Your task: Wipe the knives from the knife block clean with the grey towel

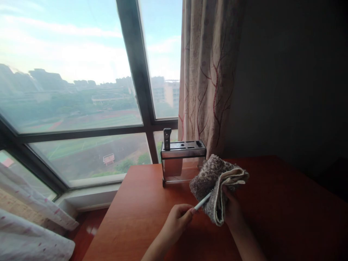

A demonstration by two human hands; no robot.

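Observation:
My left hand [179,218] is closed around the end of a slim white handle [202,202]. The far part of that white-handled tool disappears into a folded, shaggy grey cloth [208,174], so its kind cannot be made out. From the other side my right hand [233,206] grips the cloth, with its fingers partly covered by the folds. Cloth and tool are held above the table. Just behind them stands a knife block [185,145] with a slotted top and a see-through body. One knife with a black handle [167,139] sticks up from its left end.
The reddish-brown wooden table [127,221] runs under both hands, and its left edge slants toward me. Beyond it is a large window with a dark frame [136,69]. A patterned curtain [206,79] hangs behind the knife block. Another curtain [29,232] is at lower left.

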